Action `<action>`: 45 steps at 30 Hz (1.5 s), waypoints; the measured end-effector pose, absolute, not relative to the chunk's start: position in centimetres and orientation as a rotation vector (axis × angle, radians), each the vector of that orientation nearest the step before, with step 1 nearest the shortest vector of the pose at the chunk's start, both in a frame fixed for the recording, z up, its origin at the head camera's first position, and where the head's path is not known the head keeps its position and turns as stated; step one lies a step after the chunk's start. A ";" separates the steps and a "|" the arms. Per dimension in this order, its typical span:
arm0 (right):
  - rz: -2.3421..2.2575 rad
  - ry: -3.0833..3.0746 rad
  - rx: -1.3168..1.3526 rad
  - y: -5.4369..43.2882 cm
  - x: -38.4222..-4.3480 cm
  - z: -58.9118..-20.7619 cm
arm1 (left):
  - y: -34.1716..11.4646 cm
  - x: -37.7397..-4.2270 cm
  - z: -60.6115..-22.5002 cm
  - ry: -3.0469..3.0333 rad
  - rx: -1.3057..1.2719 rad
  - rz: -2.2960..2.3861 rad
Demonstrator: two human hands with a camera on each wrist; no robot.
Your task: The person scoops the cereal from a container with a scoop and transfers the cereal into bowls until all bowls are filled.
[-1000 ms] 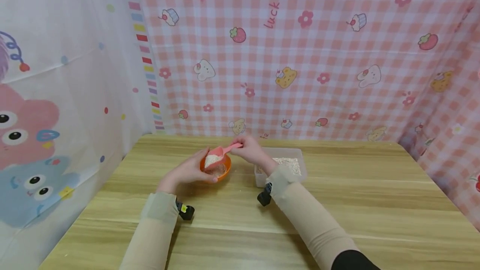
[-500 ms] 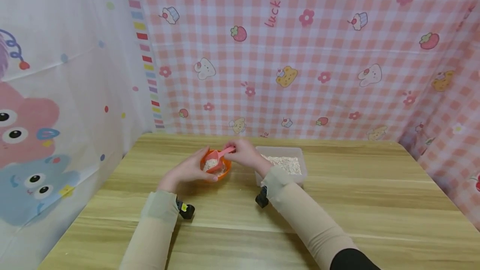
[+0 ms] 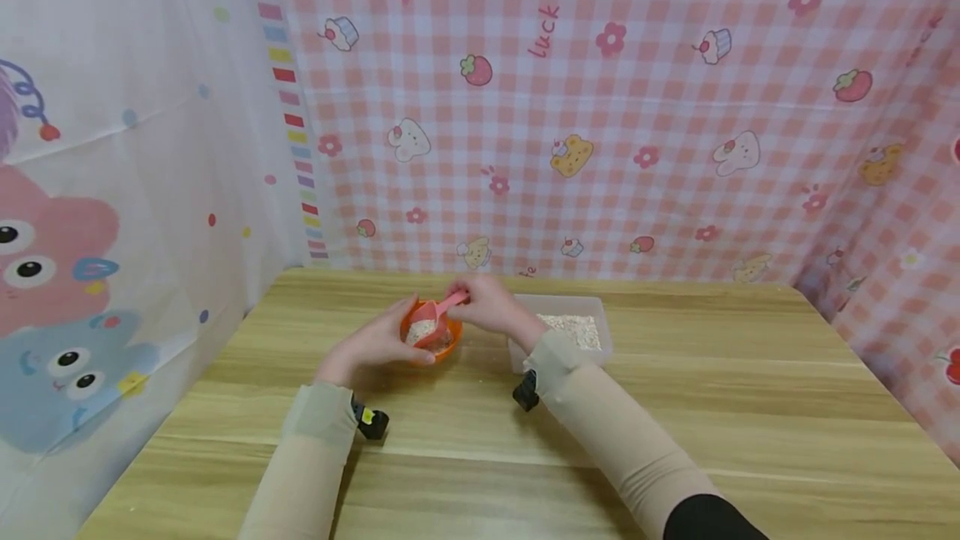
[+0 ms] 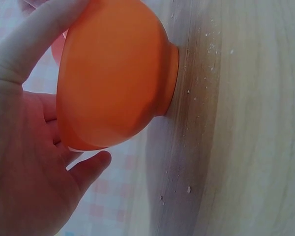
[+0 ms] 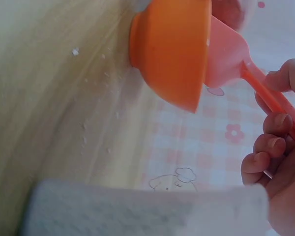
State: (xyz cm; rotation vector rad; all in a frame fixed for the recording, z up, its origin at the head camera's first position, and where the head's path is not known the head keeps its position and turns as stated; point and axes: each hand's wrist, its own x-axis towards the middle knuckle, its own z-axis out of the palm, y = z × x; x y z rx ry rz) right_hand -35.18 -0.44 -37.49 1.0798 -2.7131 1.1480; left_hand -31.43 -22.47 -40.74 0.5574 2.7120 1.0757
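My left hand (image 3: 372, 340) holds an orange bowl (image 4: 113, 73) from the left, thumb on the near side and fingers on the far side. In the left wrist view the bowl stands upright, its foot at the tabletop. The right hand (image 3: 486, 304) grips the handle of a pink scoop (image 5: 228, 54). That scoop's head dips inside the bowl's rim, tilted down to the left. Pale flakes (image 3: 422, 329), like oats, show at the scoop's mouth and in the bowl. Part of the scoop's head is hidden by the bowl's wall in the right wrist view.
A clear plastic box (image 3: 607, 338) with more pale flakes (image 3: 581, 328) stands right of the bowl, partly behind the right forearm. Small crumbs (image 5: 75, 51) are scattered on the wooden table (image 3: 480, 473). A pink checked cloth (image 3: 637, 107) hangs behind the table.
The right hand has moved slightly left and lowered the scoop into the bowl. The scoop has tipped and holds less of the flakes. The left hand stays on the bowl.
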 end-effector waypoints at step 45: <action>1.333 -2.621 0.897 8.1 -35.3 -35.3 | -22.0 -32.0 -40.1 2.773 0.607 1.028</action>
